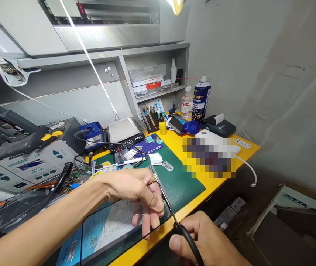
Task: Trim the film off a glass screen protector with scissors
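My left hand (147,195) grips a clear panel with a thin black border (110,229), perhaps a glass or film screen cover. The thumb lies on the near face, and several fingers show through from behind. Black-handled scissors (186,236) are in my right hand (205,238), with fingers curled round the handles. Their metal blades run along the panel's upper right edge, close to my left fingertips; whether they touch it I cannot tell. Through the panel a blue and white printed box or booklet (97,240) is visible on the bench.
A green mat (185,181) covers part of the yellow bench (248,149). At left stand a soldering station (33,166) and loose circuit boards. A flat heating plate (123,131), a yellow bottle (162,127) and a spray can (201,99) stand behind. An open carton (299,225) is at lower right.
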Demonstrator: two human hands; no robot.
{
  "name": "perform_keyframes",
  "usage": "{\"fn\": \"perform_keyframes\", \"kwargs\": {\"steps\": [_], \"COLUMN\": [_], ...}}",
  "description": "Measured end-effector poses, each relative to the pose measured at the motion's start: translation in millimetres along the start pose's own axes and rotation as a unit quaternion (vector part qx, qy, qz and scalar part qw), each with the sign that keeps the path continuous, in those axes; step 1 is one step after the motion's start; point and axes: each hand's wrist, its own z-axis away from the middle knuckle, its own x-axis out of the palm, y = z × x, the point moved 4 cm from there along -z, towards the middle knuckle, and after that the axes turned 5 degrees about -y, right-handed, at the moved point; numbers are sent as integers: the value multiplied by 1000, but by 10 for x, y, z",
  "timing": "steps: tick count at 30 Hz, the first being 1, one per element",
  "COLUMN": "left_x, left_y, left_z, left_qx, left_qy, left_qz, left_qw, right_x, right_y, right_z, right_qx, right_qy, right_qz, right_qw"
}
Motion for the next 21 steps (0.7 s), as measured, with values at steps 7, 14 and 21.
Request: {"fn": "perform_keyframes", "kwargs": {"steps": [7, 14, 21], "left_x": [-18, -5, -2], "left_y": [-34, 116, 178], "left_z": [-42, 219, 722], "left_qx": [-18, -16, 13], "left_qy": [-2, 68, 240], "left_qz": [-10, -35, -82], "left_qw": [1000, 997, 967], "right_x": [-22, -229, -622], "right_y": [82, -10, -185], "right_z": [-61, -9, 195], "right_qx": [3, 36, 92], "right_qy": [6, 17, 147], "right_qz": [5, -68, 121], "right_qw": [1000, 997, 977]}}
